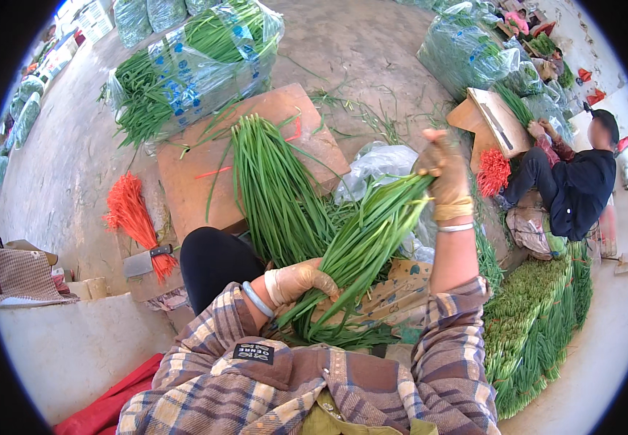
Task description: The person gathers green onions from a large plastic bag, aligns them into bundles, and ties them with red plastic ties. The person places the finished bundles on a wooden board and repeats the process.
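A loose bunch of long green garlic chives (374,236) slants across my lap between my two hands. My left hand (306,280), in a thin stained glove, is closed around its lower, leafy part. Raised at the right, my gloved right hand (442,168) grips some stem ends at the bunch's upper end; it is slightly blurred. A second, larger pile of chives (278,190) lies with its stem ends on a brown wooden board (200,190) and its leaves towards my lap.
Left of the board are red ties (132,204) and a cleaver (142,263). Plastic-wrapped chives (213,65) stand beyond it. Crumpled clear plastic (379,166) lies near my right hand. Stacked chive bundles (537,326) are at the right, below a seated co-worker (580,168) at another board (496,122).
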Motion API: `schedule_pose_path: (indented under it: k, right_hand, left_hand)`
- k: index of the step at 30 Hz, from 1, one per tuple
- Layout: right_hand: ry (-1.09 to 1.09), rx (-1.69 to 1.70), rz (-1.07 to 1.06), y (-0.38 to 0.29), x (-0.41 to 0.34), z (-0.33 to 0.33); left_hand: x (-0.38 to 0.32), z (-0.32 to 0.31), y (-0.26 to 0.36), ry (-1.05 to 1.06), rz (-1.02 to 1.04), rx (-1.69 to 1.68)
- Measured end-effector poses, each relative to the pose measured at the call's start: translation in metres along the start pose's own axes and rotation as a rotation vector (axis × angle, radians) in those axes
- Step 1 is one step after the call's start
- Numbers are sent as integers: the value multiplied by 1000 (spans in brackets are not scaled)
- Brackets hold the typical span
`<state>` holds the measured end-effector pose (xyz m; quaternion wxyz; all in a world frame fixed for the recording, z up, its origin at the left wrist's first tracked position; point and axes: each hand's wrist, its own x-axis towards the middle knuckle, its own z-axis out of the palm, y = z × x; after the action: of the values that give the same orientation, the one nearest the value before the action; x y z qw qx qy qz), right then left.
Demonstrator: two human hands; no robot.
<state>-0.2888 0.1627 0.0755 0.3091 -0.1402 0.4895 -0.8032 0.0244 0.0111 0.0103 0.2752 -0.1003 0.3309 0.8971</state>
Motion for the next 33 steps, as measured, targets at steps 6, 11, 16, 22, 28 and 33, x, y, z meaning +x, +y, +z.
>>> schedule_pose_path:
  k: [6, 11, 16, 22, 28, 33]
  right_hand:
    - [-38, -689, -237, -89, -36, -74]
    - [-59, -1849, -297, -18, -91, -39]
    - [6, -1624, -21, 20, -94, 105]
    - [12, -779, 282, 8, -86, 110]
    - [-82, 56, 16, -25, -108, 72]
    - [63, -115, -216, -61, -120, 105]
  left_hand:
    - [-13, -5, -8, 146, 175, 113]
    - [-3, -21, -8, 111, 252, 180]
    - [3, -19, -12, 66, 305, 238]
    - [-15, -14, -9, 49, 368, 21]
    - [-14, -20, -7, 34, 350, 38]
    - [-7, -28, -12, 70, 335, 132]
